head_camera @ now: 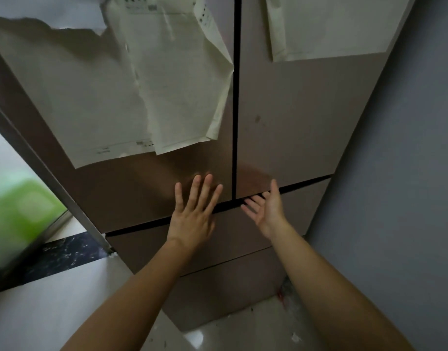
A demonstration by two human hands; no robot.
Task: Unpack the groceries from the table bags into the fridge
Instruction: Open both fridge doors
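Fridge [293,117] is directly ahead of both hands, brown, French-door type. Left door [131,188] and right door [301,138] both closed, with the dark vertical seam [235,110] running between my hands.

Left hand [192,219]: open, fingers straight and spread, back of hand toward me. It lies flat at the bottom of the left door, just left of the seam. Fingertips [208,179] look to be on the panel; can't confirm contact. Holding nothing.

Right hand [266,206]: open, palm turned inward and up, thumb pointing up. Its fingers [253,200] are loosely bent with tips at the horizontal gap [306,184] under the right door. Can't tell whether they're inside the gap. Holding nothing.

Below my hands: upper drawer front [243,231], then lower drawer front [230,287], both shut.

Above my left hand: paper sheet [98,97] and a crumpled sheet [182,79] stuck on the left door. Above my right hand: another sheet [331,26] on the right door.

Right of my right arm: grey wall [407,173]. Left of my left arm: pale floor [53,312], dark speckled strip [65,252], blurred green object [22,206].
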